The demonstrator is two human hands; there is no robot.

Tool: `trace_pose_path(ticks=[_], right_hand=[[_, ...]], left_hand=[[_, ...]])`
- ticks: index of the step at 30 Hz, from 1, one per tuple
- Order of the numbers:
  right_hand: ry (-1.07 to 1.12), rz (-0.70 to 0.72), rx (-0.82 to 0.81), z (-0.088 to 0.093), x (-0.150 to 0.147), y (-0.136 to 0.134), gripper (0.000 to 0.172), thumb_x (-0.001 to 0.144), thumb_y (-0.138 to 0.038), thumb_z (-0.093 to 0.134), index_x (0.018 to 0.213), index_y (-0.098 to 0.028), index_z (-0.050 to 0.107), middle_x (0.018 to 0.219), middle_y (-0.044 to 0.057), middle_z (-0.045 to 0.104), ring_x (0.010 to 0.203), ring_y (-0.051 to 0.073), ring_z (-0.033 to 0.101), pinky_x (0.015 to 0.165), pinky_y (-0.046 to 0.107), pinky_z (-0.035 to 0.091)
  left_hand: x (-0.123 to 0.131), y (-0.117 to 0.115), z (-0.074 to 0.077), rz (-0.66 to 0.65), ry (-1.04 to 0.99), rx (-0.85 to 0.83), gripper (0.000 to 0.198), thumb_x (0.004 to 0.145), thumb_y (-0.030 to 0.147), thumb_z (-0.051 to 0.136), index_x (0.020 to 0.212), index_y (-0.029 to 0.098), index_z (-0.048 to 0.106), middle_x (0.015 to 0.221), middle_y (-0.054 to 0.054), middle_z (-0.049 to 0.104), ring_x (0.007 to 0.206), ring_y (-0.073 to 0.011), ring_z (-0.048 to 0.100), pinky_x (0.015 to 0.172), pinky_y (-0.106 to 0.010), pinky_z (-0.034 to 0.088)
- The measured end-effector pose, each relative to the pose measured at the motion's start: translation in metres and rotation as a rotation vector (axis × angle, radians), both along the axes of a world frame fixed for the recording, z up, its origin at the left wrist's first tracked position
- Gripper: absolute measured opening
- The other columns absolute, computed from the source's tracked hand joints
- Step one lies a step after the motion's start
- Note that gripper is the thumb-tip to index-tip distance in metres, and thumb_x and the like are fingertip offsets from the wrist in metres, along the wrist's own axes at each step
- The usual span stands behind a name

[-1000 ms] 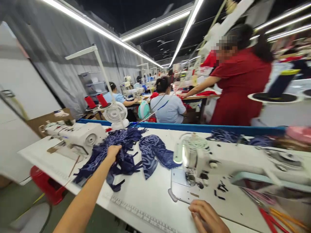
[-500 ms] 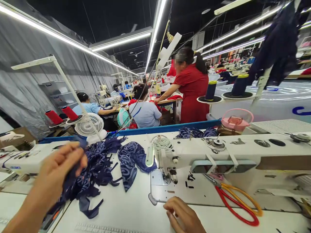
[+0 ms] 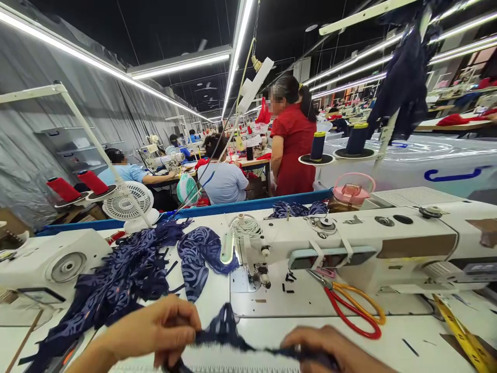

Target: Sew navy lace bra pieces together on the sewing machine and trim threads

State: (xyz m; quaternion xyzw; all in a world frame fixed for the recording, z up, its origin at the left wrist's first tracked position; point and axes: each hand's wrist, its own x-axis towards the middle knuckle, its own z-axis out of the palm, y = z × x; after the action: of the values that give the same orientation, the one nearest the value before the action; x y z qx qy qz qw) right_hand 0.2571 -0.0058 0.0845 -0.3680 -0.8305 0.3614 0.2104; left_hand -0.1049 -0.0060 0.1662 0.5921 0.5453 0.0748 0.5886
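Note:
A dark navy piece of fabric (image 3: pixel 223 331) with a narrow strap-like end is stretched between my two hands at the table's front. My left hand (image 3: pixel 155 329) pinches its left end, and some of the cloth hangs below the fingers. The other end is gripped by my right hand (image 3: pixel 326 347), whose fingers are blurred and partly cut off by the lower edge. Beyond my left hand lies a heap of patterned navy pieces (image 3: pixel 128 264). One separate patterned piece (image 3: pixel 194 264) rests beside the sewing machine's needle area (image 3: pixel 256 280).
Red-and-orange-handled scissors (image 3: pixel 353 305) lie on the sewing machine bed. A printed ruler scale (image 3: pixel 240 369) runs along the front edge, and a yellow tape measure (image 3: pixel 462 331) is at the right. Across the blue-edged divider (image 3: pixel 248 203), a person in red (image 3: pixel 297 145) stands near seated co-workers.
My left hand has come from the heap to the front middle with a navy piece. My right hand, earlier resting by the machine, now grips its other end. The view has turned right.

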Motion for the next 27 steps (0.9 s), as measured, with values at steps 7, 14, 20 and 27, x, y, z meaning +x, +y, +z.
trace_pose_path(ticks=[7,14,20,27], right_hand=[[-0.214,-0.089,0.498,0.018,0.060,0.035,0.041,0.101,-0.031,0.035,0.138,-0.026,0.052,0.104,0.007,0.072,0.087,0.020,0.071,0.071,0.031,0.057],[-0.310,-0.238,0.579,-0.044,0.038,0.006,0.044,0.098,-0.042,0.048,0.139,-0.025,0.049,0.128,0.011,0.060,0.116,0.026,0.058,0.093,0.042,0.052],[-0.230,-0.084,0.566,-0.063,-0.024,-0.002,0.030,0.098,-0.019,0.046,0.127,-0.019,0.056,0.117,0.010,0.063,0.107,0.022,0.059,0.094,0.040,0.049],[-0.218,-0.087,0.572,-0.074,-0.028,0.003,0.023,0.094,-0.021,0.052,0.115,-0.023,0.061,0.104,0.006,0.066,0.097,0.019,0.062,0.089,0.035,0.050]], left_hand=[[-0.012,0.036,-0.015,-0.027,0.200,0.584,0.025,0.085,0.042,0.062,0.077,0.019,0.069,0.065,0.000,0.060,0.060,-0.0149,0.054,0.056,-0.022,0.043],[0.023,0.007,-0.132,0.136,0.316,0.924,0.029,0.087,0.024,0.059,0.115,0.022,0.063,0.118,-0.011,0.063,0.115,-0.0312,0.055,0.102,-0.050,0.041],[0.094,-0.014,-0.153,-0.309,0.310,1.356,0.037,0.099,0.028,0.046,0.131,0.011,0.050,0.126,-0.016,0.062,0.116,-0.0243,0.057,0.097,-0.039,0.049],[0.104,-0.020,-0.186,-0.242,0.471,1.539,0.058,0.094,0.055,0.047,0.129,0.010,0.057,0.125,-0.015,0.066,0.110,-0.0268,0.063,0.093,-0.038,0.051]])
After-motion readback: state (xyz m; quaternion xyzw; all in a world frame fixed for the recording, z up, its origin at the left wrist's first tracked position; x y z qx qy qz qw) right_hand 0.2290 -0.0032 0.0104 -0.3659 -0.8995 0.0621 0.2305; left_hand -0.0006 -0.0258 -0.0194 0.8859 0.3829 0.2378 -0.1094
